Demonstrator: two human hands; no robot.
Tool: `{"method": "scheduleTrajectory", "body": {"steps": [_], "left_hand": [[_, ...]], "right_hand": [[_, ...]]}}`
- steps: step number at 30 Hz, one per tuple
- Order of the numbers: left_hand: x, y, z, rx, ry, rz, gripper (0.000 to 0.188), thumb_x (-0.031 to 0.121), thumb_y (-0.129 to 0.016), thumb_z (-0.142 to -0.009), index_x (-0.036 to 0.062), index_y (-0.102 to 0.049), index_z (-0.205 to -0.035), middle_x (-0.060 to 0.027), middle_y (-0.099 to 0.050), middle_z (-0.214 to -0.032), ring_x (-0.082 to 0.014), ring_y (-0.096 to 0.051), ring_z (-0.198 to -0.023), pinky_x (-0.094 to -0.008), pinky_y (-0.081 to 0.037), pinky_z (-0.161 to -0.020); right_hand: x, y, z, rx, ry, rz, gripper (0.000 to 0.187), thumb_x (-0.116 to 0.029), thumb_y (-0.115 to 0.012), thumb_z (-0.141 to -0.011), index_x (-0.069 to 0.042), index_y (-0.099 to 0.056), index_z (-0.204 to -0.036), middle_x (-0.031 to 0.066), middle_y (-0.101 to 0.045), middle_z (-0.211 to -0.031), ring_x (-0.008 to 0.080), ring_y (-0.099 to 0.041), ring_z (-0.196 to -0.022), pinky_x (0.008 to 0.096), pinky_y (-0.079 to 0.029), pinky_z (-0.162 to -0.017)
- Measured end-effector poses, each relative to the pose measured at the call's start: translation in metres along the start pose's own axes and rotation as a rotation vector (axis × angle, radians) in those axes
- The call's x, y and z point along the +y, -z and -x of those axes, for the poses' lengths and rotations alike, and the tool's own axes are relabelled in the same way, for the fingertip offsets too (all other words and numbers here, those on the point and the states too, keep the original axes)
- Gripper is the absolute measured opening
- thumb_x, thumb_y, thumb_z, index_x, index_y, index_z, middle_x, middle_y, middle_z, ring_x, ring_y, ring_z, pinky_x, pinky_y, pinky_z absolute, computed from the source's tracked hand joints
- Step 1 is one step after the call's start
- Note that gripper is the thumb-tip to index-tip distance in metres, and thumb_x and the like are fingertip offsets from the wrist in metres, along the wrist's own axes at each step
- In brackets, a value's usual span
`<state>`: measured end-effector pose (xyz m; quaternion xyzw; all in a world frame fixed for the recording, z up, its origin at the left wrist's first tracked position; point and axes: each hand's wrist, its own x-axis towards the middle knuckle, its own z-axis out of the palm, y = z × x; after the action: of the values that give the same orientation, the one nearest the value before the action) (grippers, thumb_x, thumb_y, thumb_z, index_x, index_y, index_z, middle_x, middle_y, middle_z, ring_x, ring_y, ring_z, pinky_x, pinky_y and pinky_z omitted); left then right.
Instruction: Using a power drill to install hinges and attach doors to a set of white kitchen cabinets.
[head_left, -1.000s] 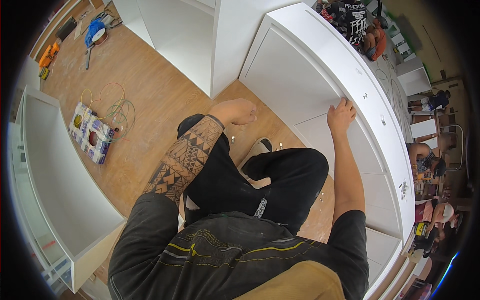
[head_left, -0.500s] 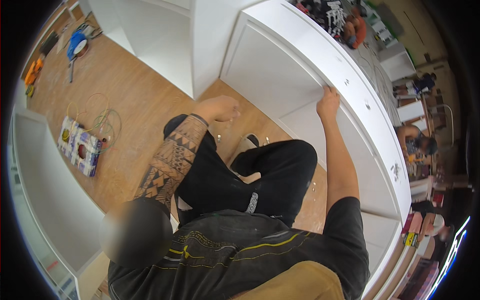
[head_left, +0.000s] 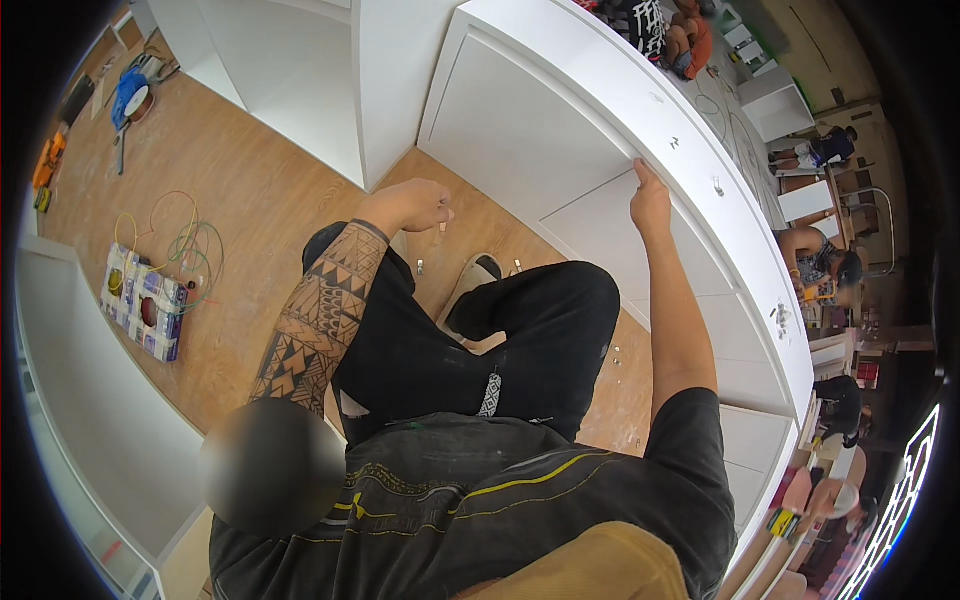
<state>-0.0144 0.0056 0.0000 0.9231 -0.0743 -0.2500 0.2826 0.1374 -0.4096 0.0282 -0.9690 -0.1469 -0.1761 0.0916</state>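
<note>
I am crouching on a wooden floor point(head_left: 250, 190) in front of a long white cabinet point(head_left: 700, 170) that lies on its side. My left hand point(head_left: 412, 205) hovers above my knee with its fingers pinched on a small pale peg point(head_left: 440, 233). My right hand point(head_left: 650, 200) reaches forward, and its fingers grip the top edge of a white panel point(head_left: 600, 235) inside the cabinet opening. Small metal fittings point(head_left: 420, 266) lie on the floor near my shoe point(head_left: 475, 280).
A patterned box point(head_left: 145, 300) with coloured wires point(head_left: 185, 245) lies on the floor at the left. Tools point(head_left: 130, 95) lie at the far left. A white shelf unit point(head_left: 90, 400) runs along the left. Upright white panels point(head_left: 290, 70) stand behind. Other people point(head_left: 820, 255) sit at the right.
My head has shifted, so the view has slid. My left hand has stayed above the knee with the peg. My right hand remains on the panel edge.
</note>
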Motion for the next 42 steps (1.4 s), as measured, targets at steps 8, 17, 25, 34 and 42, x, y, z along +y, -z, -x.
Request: {"method": "scheduleTrajectory", "body": {"steps": [8, 17, 25, 34, 42], "left_hand": [[-0.010, -0.011, -0.010, 0.019, -0.043, -0.026, 0.044, 0.034, -0.055, -0.098, 0.0037, -0.070, -0.126, -0.0239, -0.072, -0.119, -0.0425, -0.066, -0.114, -0.0483, -0.051, -0.098], [-0.010, -0.008, -0.011, 0.025, -0.018, -0.026, 0.035, 0.034, -0.060, -0.100, 0.0059, -0.073, -0.116, -0.0171, -0.075, -0.113, -0.0352, -0.069, -0.108, -0.0466, -0.053, -0.093], [-0.004, -0.008, -0.007, 0.021, -0.042, -0.039, 0.040, 0.033, -0.054, -0.099, 0.0047, -0.071, -0.120, -0.0222, -0.073, -0.115, -0.0411, -0.067, -0.111, -0.0483, -0.051, -0.097], [-0.006, -0.007, -0.008, 0.189, -0.099, 0.024, 0.054, 0.047, -0.054, -0.103, 0.0021, -0.064, -0.131, -0.0229, -0.072, -0.116, -0.0415, -0.067, -0.109, -0.0478, -0.051, -0.095], [0.009, -0.004, -0.021, 0.540, -0.175, 0.425, 0.075, 0.056, -0.065, -0.098, -0.0060, -0.052, -0.138, -0.0238, -0.071, -0.104, -0.0336, -0.072, -0.097, -0.0425, -0.056, -0.086]], "right_hand": [[-0.023, -0.009, -0.002, 0.017, 0.099, 0.094, 0.050, 0.010, -0.050, -0.090, -0.003, -0.064, -0.136, 0.0163, -0.063, -0.142, 0.0368, -0.065, -0.121, 0.0458, -0.054, -0.102], [-0.042, -0.016, -0.009, 0.091, -0.031, 0.003, 0.046, -0.003, -0.067, -0.090, 0.000, -0.062, -0.136, 0.0191, -0.060, -0.132, 0.0392, -0.066, -0.112, 0.0461, -0.056, -0.094], [-0.058, -0.025, 0.003, 0.243, -0.162, -0.103, 0.024, -0.006, -0.076, -0.084, -0.002, -0.068, -0.106, 0.0156, -0.063, -0.116, 0.0379, -0.067, -0.102, 0.0484, -0.054, -0.085], [-0.133, -0.013, 0.085, 0.133, -0.029, -0.377, 0.026, -0.007, -0.080, -0.077, 0.000, -0.065, -0.097, 0.0182, -0.063, -0.098, 0.0380, -0.061, -0.090, 0.0475, -0.050, -0.081], [-0.254, 0.015, 0.149, 0.049, -0.068, -0.929, 0.029, -0.016, -0.079, -0.082, 0.002, -0.069, -0.103, 0.0212, -0.064, -0.102, 0.0389, -0.065, -0.094, 0.0449, -0.053, -0.084]]}}
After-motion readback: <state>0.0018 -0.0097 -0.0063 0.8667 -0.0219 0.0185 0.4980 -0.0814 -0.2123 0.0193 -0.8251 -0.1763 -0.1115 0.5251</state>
